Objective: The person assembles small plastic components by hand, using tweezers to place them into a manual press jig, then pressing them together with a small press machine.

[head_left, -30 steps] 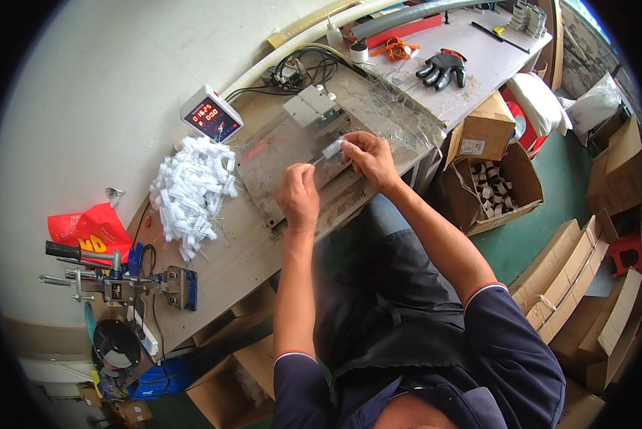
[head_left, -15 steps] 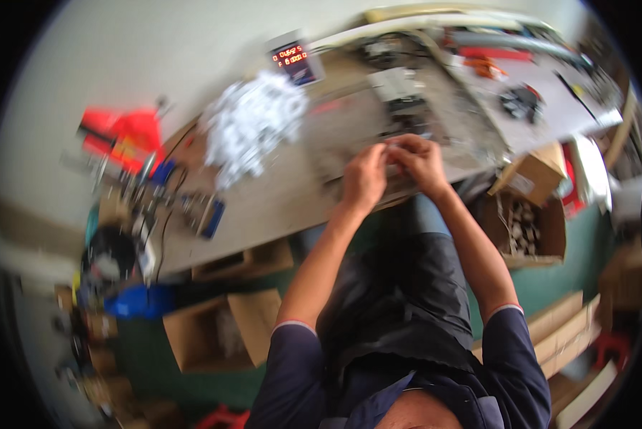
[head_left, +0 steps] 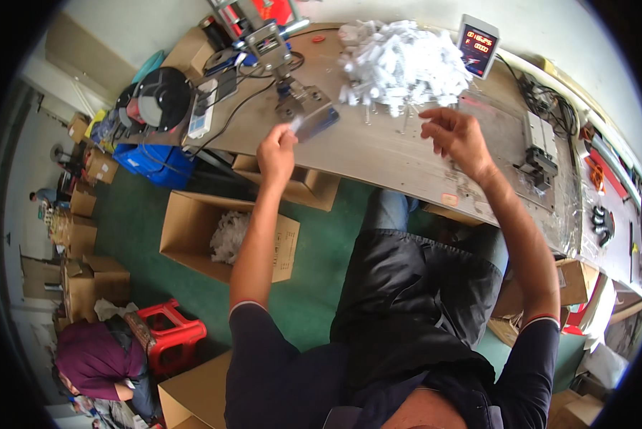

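My left hand (head_left: pixel 276 157) is closed in a pinch on a small whitish translucent piece (head_left: pixel 296 124), blurred, at the front of a metal bench press tool (head_left: pixel 306 106). Whether the piece touches the tool I cannot tell. Over the bench my right hand (head_left: pixel 458 139) hangs with its fingers bent and apart, and nothing shows in them. It is nearest to a large heap of small white plastic pieces (head_left: pixel 406 64), just beyond its fingertips.
A counter with a red display (head_left: pixel 478 46) stands behind the heap. On the bench's right sits a metal fixture (head_left: pixel 541 150). Below are an open carton (head_left: pixel 285 247) with white pieces inside and a blue bin (head_left: pixel 153 164). A person in purple (head_left: pixel 99 357) bends beside a red stool (head_left: pixel 169 332).
The view has swung left. My hands, earlier together in front of the fixture, are now apart: the left at the press tool with the small piece, the right near the white heap.
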Demonstrator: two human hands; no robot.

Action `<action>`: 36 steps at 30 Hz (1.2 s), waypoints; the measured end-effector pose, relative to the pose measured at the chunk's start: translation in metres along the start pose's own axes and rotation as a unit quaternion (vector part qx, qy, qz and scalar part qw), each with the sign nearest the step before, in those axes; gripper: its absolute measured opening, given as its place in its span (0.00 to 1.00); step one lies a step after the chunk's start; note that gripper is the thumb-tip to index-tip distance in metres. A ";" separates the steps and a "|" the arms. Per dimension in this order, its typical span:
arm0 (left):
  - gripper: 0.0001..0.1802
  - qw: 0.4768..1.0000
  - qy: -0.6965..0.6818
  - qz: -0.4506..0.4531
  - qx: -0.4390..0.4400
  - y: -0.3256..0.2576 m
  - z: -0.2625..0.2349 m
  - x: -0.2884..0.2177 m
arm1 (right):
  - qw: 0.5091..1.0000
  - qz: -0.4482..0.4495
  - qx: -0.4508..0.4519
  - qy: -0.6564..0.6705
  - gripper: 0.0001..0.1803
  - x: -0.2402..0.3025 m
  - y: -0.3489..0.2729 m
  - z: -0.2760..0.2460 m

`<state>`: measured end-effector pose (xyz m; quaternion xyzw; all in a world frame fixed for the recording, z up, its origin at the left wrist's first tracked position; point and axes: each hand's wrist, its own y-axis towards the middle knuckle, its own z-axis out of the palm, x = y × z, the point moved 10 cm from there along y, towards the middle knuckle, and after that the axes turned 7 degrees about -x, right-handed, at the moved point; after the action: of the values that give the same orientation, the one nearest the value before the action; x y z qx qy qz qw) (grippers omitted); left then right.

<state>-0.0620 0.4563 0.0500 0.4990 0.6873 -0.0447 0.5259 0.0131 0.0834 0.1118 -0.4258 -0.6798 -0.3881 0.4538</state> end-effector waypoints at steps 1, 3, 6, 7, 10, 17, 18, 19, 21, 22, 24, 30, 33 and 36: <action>0.11 1.000 -0.018 -0.003 0.000 0.014 -0.002 0.011 | 1.000 -0.019 0.006 -0.008 0.16 0.012 0.013 0.004; 0.12 0.999 -0.029 -0.019 0.010 0.037 0.000 0.018 | 0.997 -0.034 0.013 -0.066 0.18 0.043 0.037 0.011; 0.13 0.997 -0.060 -0.034 0.032 0.061 0.013 0.020 | 0.988 -0.102 -0.013 -0.114 0.18 0.086 0.075 0.019; 0.13 0.995 -0.078 -0.037 0.043 0.065 0.022 0.018 | 0.987 -0.124 -0.024 -0.101 0.20 0.094 0.090 0.018; 0.14 0.996 -0.060 -0.022 0.062 0.071 0.031 0.008 | 0.980 -0.151 -0.049 -0.124 0.16 0.123 0.124 0.027; 0.15 0.996 0.013 0.046 0.073 0.074 0.013 -0.010 | 0.972 -0.224 -0.069 -0.033 0.31 0.214 0.156 0.057; 0.15 0.996 0.007 0.048 0.075 0.076 0.019 -0.016 | 0.961 -0.257 -0.096 -0.038 0.35 0.229 0.167 0.053; 0.15 0.995 0.003 0.041 0.089 0.076 0.027 -0.018 | 0.949 -0.287 -0.121 -0.039 0.39 0.240 0.175 0.049; 0.16 0.995 0.009 0.032 0.099 0.074 0.025 -0.017 | 0.949 -0.294 -0.106 -0.041 0.47 0.257 0.190 0.064; 0.16 0.994 0.016 0.026 0.108 0.073 0.028 -0.017 | 0.939 -0.330 -0.097 -0.014 0.49 0.269 0.196 0.067; 0.16 0.992 0.024 0.027 0.123 0.074 0.034 -0.016 | 0.926 -0.365 -0.096 0.013 0.50 0.297 0.201 0.068; 0.15 0.994 -0.030 -0.001 0.107 0.078 0.029 0.007 | 0.972 -0.201 -0.024 0.120 0.43 0.297 0.200 0.072; 0.14 0.993 -0.042 0.004 0.112 0.081 0.034 0.006 | 0.947 -0.269 0.146 0.096 0.26 0.288 0.133 0.080; 0.14 0.992 -0.046 -0.010 0.119 0.079 0.021 0.010 | 0.935 -0.352 0.017 0.026 0.18 0.246 0.086 0.082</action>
<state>0.0109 0.4900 0.0694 0.5487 0.6571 -0.1539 0.4934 0.0144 0.2433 0.3339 -0.1410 -0.7809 -0.5221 0.3126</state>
